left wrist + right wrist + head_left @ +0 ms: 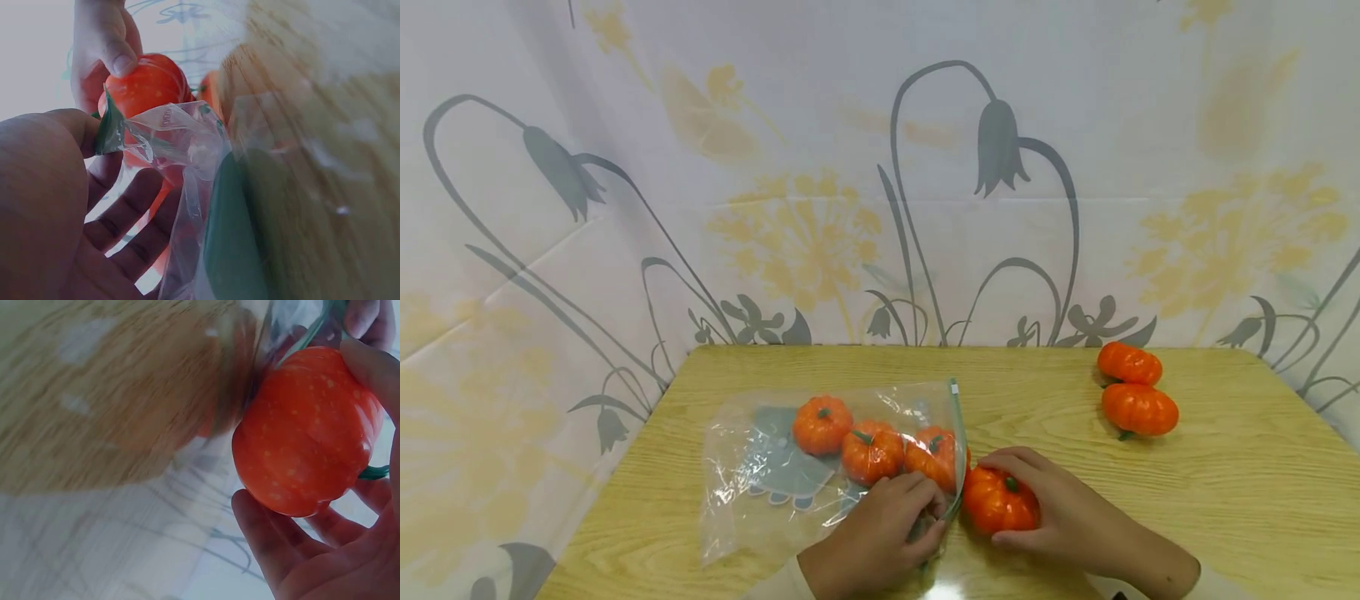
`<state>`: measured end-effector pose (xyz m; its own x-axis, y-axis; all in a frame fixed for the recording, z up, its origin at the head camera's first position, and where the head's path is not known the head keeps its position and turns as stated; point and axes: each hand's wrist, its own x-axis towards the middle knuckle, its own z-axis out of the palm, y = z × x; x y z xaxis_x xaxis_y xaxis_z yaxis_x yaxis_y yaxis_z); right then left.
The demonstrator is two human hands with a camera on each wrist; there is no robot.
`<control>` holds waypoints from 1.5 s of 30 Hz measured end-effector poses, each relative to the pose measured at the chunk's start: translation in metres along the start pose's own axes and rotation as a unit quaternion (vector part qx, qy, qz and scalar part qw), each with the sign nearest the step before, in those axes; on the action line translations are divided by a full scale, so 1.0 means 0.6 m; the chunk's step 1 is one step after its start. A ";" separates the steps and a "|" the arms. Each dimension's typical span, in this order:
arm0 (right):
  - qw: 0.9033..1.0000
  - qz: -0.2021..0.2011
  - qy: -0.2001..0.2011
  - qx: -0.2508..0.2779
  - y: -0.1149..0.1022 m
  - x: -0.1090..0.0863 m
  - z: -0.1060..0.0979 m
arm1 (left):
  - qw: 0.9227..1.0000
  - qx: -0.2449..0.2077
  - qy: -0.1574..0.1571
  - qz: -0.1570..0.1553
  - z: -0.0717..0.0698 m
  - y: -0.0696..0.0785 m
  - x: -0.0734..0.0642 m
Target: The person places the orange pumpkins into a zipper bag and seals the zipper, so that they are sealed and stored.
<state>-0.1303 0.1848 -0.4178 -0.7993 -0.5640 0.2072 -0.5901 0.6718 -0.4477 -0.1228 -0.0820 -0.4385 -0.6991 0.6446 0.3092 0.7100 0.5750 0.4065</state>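
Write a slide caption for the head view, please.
Left hand holds a clear bag by its edge; right hand grips a pumpkin beside it.

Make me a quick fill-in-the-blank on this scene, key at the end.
1. The right hand holds a pumpkin whose stem is ____.
2. The left hand grips the edge of the clear bag.
In the head view, that bag lies to the ____ of the held pumpkin.
3. Toward the table's far right corner lie ____ loose pumpkins.

Missing words: green; left; two
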 end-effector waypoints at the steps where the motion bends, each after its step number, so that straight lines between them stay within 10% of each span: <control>1: 1.000 0.002 -0.001 0.003 -0.001 0.001 0.001 | 1.000 0.000 0.001 0.001 0.000 0.000 0.000; 45: 0.995 0.044 0.033 0.079 -0.010 0.073 0.036 | 0.999 -0.023 0.021 0.018 -0.002 0.002 -0.001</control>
<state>-0.1590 0.1457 -0.4248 -0.8554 -0.4710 0.2155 -0.4971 0.6297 -0.5970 -0.1218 -0.0825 -0.4374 -0.6772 0.6422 0.3592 0.7304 0.5280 0.4332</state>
